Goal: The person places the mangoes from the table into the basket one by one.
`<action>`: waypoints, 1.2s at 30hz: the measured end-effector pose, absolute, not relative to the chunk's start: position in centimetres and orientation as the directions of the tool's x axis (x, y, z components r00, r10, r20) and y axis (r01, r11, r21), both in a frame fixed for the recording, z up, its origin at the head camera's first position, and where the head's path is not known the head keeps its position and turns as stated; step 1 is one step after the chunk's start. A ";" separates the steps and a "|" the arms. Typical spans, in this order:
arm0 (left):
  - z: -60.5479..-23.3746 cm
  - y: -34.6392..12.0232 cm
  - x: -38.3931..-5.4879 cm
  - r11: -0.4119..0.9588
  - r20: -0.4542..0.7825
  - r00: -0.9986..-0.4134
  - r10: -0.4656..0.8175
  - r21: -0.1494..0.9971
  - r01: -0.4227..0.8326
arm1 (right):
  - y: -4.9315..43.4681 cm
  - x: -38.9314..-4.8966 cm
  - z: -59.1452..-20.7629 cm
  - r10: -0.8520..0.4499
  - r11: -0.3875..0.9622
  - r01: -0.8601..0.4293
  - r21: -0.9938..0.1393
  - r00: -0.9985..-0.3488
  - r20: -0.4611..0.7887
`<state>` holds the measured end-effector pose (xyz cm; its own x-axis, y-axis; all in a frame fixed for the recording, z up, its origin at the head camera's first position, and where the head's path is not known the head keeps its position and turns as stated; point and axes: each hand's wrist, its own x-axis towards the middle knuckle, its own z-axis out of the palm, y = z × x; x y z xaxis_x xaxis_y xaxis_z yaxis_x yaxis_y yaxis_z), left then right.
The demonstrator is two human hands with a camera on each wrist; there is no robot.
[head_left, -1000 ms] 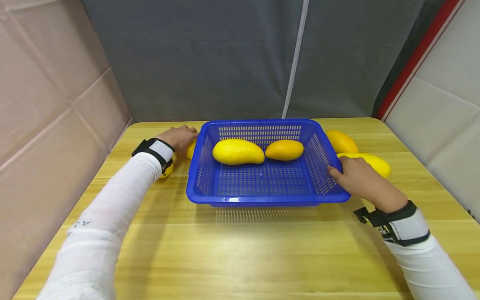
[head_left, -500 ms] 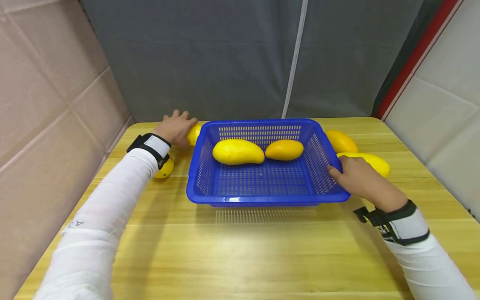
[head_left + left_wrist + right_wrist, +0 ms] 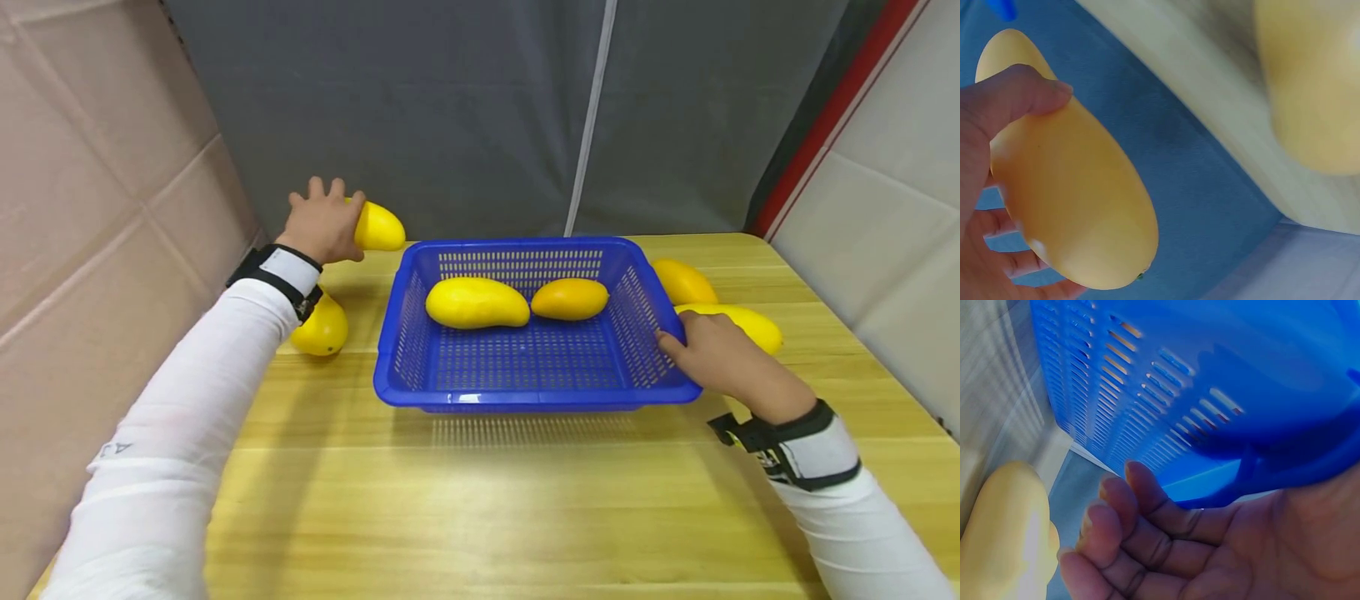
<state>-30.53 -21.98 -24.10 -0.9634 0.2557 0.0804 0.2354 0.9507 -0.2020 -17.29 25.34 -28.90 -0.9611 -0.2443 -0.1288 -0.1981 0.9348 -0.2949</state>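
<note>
My left hand (image 3: 321,223) grips a yellow mango (image 3: 381,227) above the far left of the table. In the left wrist view, the thumb lies across this mango (image 3: 1079,187) and the fingers are round its other side. A blue plastic basket (image 3: 540,398) with slotted walls holds a large yellow mango (image 3: 477,303) and a smaller orange-yellow mango (image 3: 570,300). My right hand (image 3: 723,358) holds the basket's right rim, thumb over the inside. The right wrist view shows its fingers curled beneath the rim, outside the slotted wall (image 3: 1116,394).
Another mango (image 3: 322,327) lies on the wooden table (image 3: 480,500) below my left wrist. To the basket's right are two mangoes, one orange-yellow (image 3: 684,283) and one long yellow (image 3: 738,325). A grey curtain (image 3: 390,117) stands behind, with pale panels at both sides.
My left hand has lifted the mango from beside the basket's left wall, moving up and to the left. The mango under that wrist shows more now. The right hand and basket stay put.
</note>
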 end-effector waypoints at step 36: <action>-21.6 -9.2 -24.7 0.811 -0.056 -0.823 0.565 -0.146 0.566 | 25.2 -16.9 -28.0 -0.258 0.932 -0.223 -0.285 -0.962 -0.094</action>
